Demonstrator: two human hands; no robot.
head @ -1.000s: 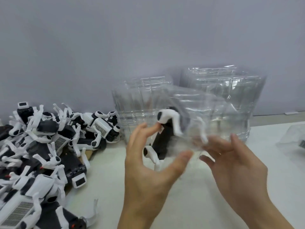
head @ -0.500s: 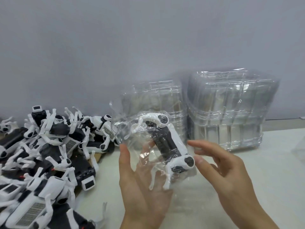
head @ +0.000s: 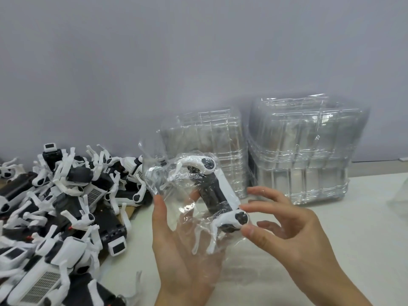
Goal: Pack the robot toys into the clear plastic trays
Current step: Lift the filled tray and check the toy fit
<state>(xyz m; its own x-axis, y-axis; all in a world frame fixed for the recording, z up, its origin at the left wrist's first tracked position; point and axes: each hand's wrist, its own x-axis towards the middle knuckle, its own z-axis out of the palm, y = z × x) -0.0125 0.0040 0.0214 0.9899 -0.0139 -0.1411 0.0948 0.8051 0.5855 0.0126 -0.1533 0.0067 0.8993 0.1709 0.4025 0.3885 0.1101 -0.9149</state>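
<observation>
A black and white robot toy lies inside a clear plastic tray that I hold up in front of me. My left hand cups the tray from below, palm up, thumb along its left side. My right hand pinches the toy's near end through the plastic with thumb and forefinger. A large heap of the same robot toys covers the table on the left. Two stacks of empty clear trays stand against the wall behind my hands.
A white table runs under my hands and to the right. Some clear plastic shows at the right edge. A grey wall closes off the back. A brown board lies under the toy heap.
The tray with the toy has turned from upright to lying across my left palm. My right hand has moved in from beside it and pinches the toy's near end.
</observation>
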